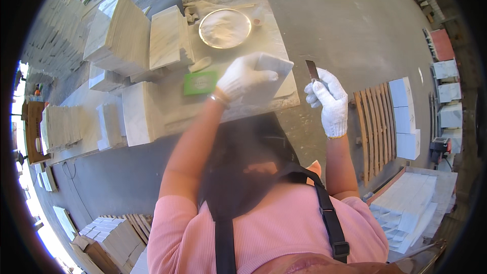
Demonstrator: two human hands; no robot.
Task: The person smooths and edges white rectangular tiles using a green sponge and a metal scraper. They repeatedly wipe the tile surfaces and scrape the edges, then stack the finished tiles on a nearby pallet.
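Observation:
My left hand, in a white knit glove, grips a pale marble tile by its left side, over the near right corner of the worktable. The tile is tilted, and motion blurs its lower part. My right hand, gloved too, is closed on a flat, dark putty knife. Its blade points up, a short way right of the tile and apart from it. Left of my left hand lies a green block. Beyond it stands a round basin of white powder or paste.
Marble tile stacks crowd the left of the worktable, with another tile stack beside the basin. At right on the floor is a wooden pallet beside white boxes. More boxes stand at the lower left.

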